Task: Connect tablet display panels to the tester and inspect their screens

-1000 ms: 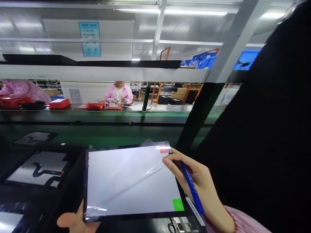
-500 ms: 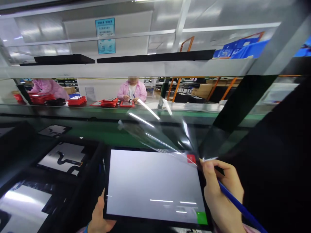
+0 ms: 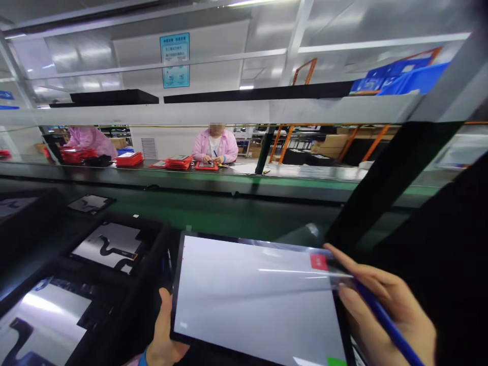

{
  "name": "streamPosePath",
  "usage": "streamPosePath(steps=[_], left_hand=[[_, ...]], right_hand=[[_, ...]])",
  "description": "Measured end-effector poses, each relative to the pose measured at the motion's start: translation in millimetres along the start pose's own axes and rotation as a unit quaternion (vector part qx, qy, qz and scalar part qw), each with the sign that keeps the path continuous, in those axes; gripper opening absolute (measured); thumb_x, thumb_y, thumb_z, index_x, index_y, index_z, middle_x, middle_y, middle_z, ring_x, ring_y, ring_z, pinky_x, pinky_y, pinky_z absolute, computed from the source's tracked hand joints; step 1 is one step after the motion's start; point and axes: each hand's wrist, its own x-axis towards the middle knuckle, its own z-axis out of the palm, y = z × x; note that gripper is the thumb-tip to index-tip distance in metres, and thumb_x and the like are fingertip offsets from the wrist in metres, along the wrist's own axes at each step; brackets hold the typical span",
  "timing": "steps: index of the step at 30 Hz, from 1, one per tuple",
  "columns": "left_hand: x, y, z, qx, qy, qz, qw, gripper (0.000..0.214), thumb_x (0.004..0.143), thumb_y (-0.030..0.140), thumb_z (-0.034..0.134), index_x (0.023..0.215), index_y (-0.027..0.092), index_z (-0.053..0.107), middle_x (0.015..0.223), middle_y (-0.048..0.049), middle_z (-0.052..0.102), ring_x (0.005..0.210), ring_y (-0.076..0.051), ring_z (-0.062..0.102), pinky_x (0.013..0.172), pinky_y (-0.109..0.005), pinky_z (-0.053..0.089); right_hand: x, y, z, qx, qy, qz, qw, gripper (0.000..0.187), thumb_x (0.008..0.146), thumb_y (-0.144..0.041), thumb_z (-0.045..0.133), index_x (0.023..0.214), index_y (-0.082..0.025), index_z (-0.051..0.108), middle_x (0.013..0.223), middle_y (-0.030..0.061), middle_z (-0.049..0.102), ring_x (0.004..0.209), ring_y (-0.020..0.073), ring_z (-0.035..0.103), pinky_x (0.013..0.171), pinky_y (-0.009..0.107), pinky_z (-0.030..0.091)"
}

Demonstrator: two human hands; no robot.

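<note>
A lit display panel (image 3: 251, 300) with a white screen, a red patch at its upper right and a green one at its lower right is tilted before me. My left hand (image 3: 164, 333) grips its left edge, thumb up along the side. At the upper right corner, my right hand (image 3: 394, 307) is closed, with a blue pen (image 3: 387, 323) lying across its fingers. From those fingers a clear film (image 3: 310, 230) stretches low over the panel, partly blurred; how far it touches the screen I cannot tell.
Left of the panel, black trays (image 3: 156, 249) hold panels with flex cables (image 3: 110, 246). A dark post (image 3: 396, 178) rises on the right. Beyond the green bench (image 3: 236, 211), a person in pink (image 3: 215, 145) works beside red stacks (image 3: 178, 162), another person further left.
The clear film, raised in a fan above the panel before, now lies low across it. My right hand has moved right and the panel has tilted down to the right.
</note>
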Motion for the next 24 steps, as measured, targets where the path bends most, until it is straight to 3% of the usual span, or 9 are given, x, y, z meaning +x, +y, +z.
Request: streamPosePath(steps=[3, 5, 7, 10, 12, 15, 18, 22, 24], left_hand=[[4.7, 3.0, 4.6, 0.003, -0.059, -0.027, 0.998, 0.067, 0.073, 0.078, 0.053, 0.105, 0.023, 0.075, 0.111, -0.0070, 0.073, 0.127, -0.036, 0.048, 0.111, -0.052, 0.030], [6.4, 2.6, 5.6, 0.003, -0.074, -0.045, 0.996, 0.067, 0.072, 0.076, 0.057, 0.107, 0.021, 0.074, 0.113, -0.0091, 0.071, 0.129, -0.037, 0.046, 0.113, -0.052, 0.026], [7.2, -0.9, 4.1, 0.002, -0.073, -0.069, 0.995, 0.065, 0.075, 0.072, 0.058, 0.109, 0.018, 0.073, 0.116, -0.0111, 0.070, 0.131, -0.037, 0.044, 0.114, -0.051, 0.022], [8.2, -9.1, -1.5, -0.001, -0.068, -0.088, 0.994, 0.065, 0.079, 0.069, 0.057, 0.114, 0.016, 0.070, 0.121, -0.0124, 0.067, 0.133, -0.036, 0.040, 0.116, -0.051, 0.017], [9.8, -13.2, -5.8, 0.002, -0.054, -0.079, 0.995, 0.062, 0.080, 0.066, 0.057, 0.115, 0.015, 0.070, 0.123, -0.0126, 0.066, 0.133, -0.036, 0.041, 0.116, -0.051, 0.017], [13.2, -12.3, -9.9, 0.010, 0.000, -0.061, 0.998, 0.058, 0.078, 0.062, 0.064, 0.110, 0.014, 0.072, 0.118, -0.0129, 0.068, 0.130, -0.036, 0.044, 0.116, -0.051, 0.020], [16.2, -5.7, -10.7, -0.007, 0.056, -0.075, 0.996, 0.060, 0.068, 0.062, 0.073, 0.105, 0.015, 0.074, 0.112, -0.0110, 0.071, 0.128, -0.036, 0.046, 0.115, -0.049, 0.025], [16.4, -1.8, -14.0, -0.027, 0.099, -0.079, 0.992, 0.053, 0.075, 0.059, 0.069, 0.108, 0.018, 0.073, 0.114, -0.0078, 0.071, 0.128, -0.034, 0.047, 0.114, -0.046, 0.028], [13.6, -2.7, -19.4, -0.029, 0.118, -0.050, 0.991, 0.050, 0.083, 0.054, 0.062, 0.117, 0.018, 0.069, 0.118, -0.0081, 0.068, 0.129, -0.034, 0.046, 0.114, -0.047, 0.028]], right_hand=[[1.7, -6.1, -7.1, 0.092, 0.045, -0.063, 0.993, 0.036, 0.074, -0.045, 0.074, 0.095, -0.022, 0.058, 0.111, 0.0136, 0.066, 0.094, 0.0302, 0.068, 0.084, 0.046, 0.055], [-3.0, -9.3, -3.9, -0.003, 0.067, -0.151, 0.986, 0.023, 0.079, -0.035, 0.072, 0.094, -0.021, 0.060, 0.100, 0.0105, 0.068, 0.088, 0.0267, 0.069, 0.086, 0.045, 0.055], [-12.6, -9.8, 6.7, -0.152, -0.018, -0.277, 0.949, 0.014, 0.085, -0.025, 0.065, 0.098, -0.021, 0.064, 0.102, 0.0094, 0.068, 0.090, 0.0241, 0.069, 0.086, 0.041, 0.056], [-32.8, -8.0, 29.9, -0.282, -0.195, -0.439, 0.830, 0.027, 0.094, -0.014, 0.044, 0.113, -0.020, 0.064, 0.121, 0.0123, 0.064, 0.118, 0.0281, 0.058, 0.092, 0.043, 0.054], [-46.0, -6.8, 41.5, -0.306, -0.285, -0.494, 0.763, 0.034, 0.094, -0.009, 0.042, 0.120, -0.020, 0.061, 0.129, 0.0105, 0.061, 0.130, 0.0316, 0.046, 0.097, 0.049, 0.050], [-54.8, -2.6, 38.8, -0.281, -0.368, -0.512, 0.724, 0.027, 0.093, -0.014, 0.049, 0.114, -0.022, 0.064, 0.127, 0.0048, 0.063, 0.131, 0.0292, 0.045, 0.102, 0.046, 0.047], [-45.5, 7.7, 11.1, -0.297, -0.325, -0.481, 0.758, 0.030, 0.096, -0.013, 0.042, 0.114, -0.020, 0.065, 0.120, 0.0064, 0.067, 0.126, 0.0265, 0.051, 0.100, 0.041, 0.049], [-23.5, 27.9, -38.2, -0.273, -0.143, -0.362, 0.880, 0.030, 0.094, -0.011, 0.045, 0.117, -0.022, 0.062, 0.122, 0.0096, 0.063, 0.113, 0.0241, 0.062, 0.094, 0.037, 0.053], [-16.7, 44.7, -58.7, -0.254, -0.075, -0.286, 0.921, 0.022, 0.093, -0.017, 0.050, 0.111, -0.022, 0.062, 0.114, 0.0096, 0.065, 0.100, 0.0211, 0.067, 0.087, 0.032, 0.057]])
